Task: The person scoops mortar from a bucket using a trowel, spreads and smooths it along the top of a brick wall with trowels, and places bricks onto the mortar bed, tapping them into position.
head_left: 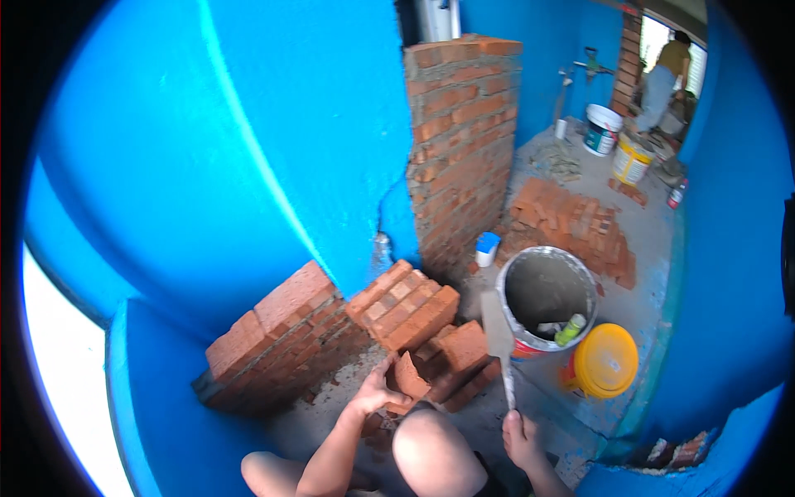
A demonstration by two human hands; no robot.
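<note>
the person's left hand (374, 393) has its fingers and thumb clamped on a short, reddish-orange clay brick piece with a jagged edge (407, 377). the piece is above the floor, in front of a stack of reddish-orange rectangular bricks (404, 306) and just left of the person's bare knee (435, 455). the right hand (520, 439) has its fingers closed around the handle of a long, grey, flat-bladed metal trowel (498, 323), held with the blade pointing up and away, in front of the left side of a round bucket of grey mortar (546, 286). a green-handled tool (570, 330) lies inside that bucket. a yellow-lidded round bucket (606, 361) stands just beside it. left of the stack runs a low red brick wall (277, 331); farther off, another person (665, 79) bends forward.
</note>
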